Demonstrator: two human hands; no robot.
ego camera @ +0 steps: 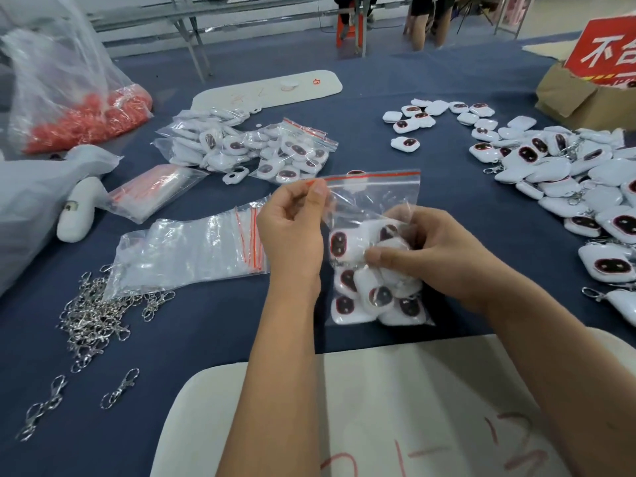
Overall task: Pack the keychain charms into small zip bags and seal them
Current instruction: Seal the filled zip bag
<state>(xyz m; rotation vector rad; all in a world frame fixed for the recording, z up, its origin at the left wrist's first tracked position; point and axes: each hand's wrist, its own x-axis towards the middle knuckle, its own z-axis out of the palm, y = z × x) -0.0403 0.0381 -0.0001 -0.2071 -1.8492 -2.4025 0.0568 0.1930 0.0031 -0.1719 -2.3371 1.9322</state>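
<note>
Head view: the blue table (447, 108) spreads wide, with a large heap of loose charms (564, 187) at three o'clock not yet packed, and a pile of filled bags (261, 149) at eleven o'clock already done. So the job looks partway through, by my judgement. At centre stands the zip bag (371, 249), stuffed with charms, its red-striped mouth apparently unsealed. The left hand (292, 228) pinches the bag's top corner; the right hand (433, 249) curls round the bag's middle, gripping the charms through the plastic. A red sign (605, 53) at one o'clock reads "不合", the rest cut off.
</note>
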